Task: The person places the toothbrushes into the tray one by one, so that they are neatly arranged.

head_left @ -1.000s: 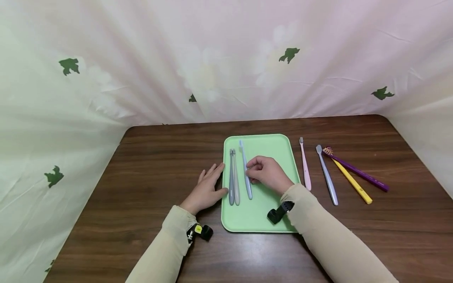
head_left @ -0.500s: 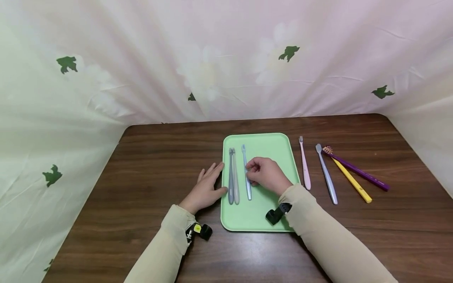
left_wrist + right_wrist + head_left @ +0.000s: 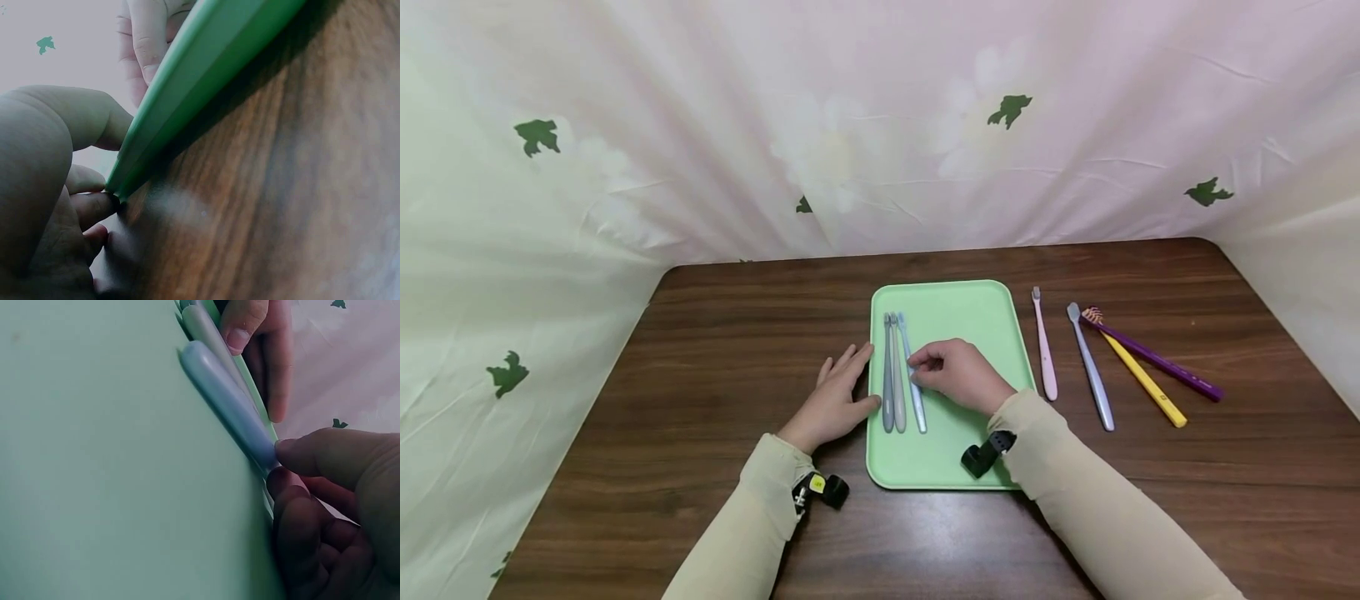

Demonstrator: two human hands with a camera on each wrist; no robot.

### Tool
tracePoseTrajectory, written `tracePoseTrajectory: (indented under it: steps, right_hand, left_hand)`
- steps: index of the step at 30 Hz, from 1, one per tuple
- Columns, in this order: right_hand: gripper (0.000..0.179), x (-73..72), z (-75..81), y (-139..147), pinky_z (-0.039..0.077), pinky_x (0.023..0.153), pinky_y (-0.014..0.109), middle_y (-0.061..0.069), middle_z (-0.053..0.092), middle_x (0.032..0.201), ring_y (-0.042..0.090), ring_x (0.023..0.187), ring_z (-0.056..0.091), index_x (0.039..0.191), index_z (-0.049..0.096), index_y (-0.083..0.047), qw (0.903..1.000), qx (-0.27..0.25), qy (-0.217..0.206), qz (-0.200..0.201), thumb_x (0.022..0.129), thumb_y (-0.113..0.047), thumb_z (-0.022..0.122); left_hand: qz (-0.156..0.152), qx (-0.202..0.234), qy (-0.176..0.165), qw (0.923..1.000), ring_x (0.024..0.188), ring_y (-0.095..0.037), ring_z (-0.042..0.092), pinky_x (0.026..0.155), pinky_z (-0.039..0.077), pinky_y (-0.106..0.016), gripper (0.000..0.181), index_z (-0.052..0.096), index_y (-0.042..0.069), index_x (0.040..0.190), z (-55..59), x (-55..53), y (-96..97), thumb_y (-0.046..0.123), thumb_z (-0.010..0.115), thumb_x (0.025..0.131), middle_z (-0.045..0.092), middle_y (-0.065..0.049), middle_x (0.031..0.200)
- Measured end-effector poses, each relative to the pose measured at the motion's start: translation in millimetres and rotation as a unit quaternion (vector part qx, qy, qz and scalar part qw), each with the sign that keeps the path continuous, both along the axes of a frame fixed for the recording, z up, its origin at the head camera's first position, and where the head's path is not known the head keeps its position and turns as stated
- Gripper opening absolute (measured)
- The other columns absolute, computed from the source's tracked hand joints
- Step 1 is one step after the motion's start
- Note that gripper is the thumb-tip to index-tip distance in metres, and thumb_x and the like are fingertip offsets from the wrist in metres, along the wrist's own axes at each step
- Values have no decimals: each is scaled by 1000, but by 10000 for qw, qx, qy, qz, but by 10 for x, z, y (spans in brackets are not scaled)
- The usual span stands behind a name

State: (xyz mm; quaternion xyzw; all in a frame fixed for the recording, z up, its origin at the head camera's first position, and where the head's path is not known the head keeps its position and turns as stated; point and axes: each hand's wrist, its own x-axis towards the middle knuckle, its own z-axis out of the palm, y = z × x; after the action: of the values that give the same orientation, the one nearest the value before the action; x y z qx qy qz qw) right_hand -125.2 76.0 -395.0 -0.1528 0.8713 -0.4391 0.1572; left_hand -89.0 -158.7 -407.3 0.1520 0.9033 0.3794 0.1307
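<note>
My right hand (image 3: pixel 962 372) pinches a light blue toothbrush (image 3: pixel 918 410) between thumb and fingers, over the left half of a green tray (image 3: pixel 972 312). In the right wrist view, the handle (image 3: pixel 225 400) of this toothbrush angles out from the fingertips. Just left of it, a light grey toothbrush (image 3: pixel 899 408) and a dark grey toothbrush (image 3: pixel 888 407) lie side by side, bristle ends away from me. My left hand (image 3: pixel 831 404) rests with fingers extended against the tray's left rim. The left wrist view shows its thumb and fingers touching the rim (image 3: pixel 156 94).
On the wooden table (image 3: pixel 737 350), right of the tray, lie a pink toothbrush (image 3: pixel 1047 358), a blue toothbrush (image 3: pixel 1093 379), and a purple toothbrush (image 3: pixel 1165 358) crossing a yellow one (image 3: pixel 1150 390). A patterned cloth (image 3: pixel 880 125) hangs behind the table.
The light blue toothbrush has moved left with my right hand, coming close to the light grey one, and its bristle end has shifted slightly nearer to me. My left hand stays put.
</note>
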Motion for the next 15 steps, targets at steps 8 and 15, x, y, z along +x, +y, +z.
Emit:
tracePoseTrajectory:
  steps: [8,15]
  right_hand:
    - [16,9,-22,-28,52,79,33,-3,71,90,13,85,63,106,78,-12,9998,-130,-43,-147,91,-15,74]
    - [15,0,-17,-50,52,79,33,-4,71,89,12,85,63,105,77,-12,9997,-148,-42,-197,91,-16,75]
  left_hand:
    - [-11,-3,16,10000,154,-24,11,122,-4,-49,78,25,7,160,25,21,5,20,66,95,26,-7,164]
    - [-25,15,54,10000,154,-25,11,122,-4,-50,78,25,7,160,28,9,2,19,66,95,26,-7,164]
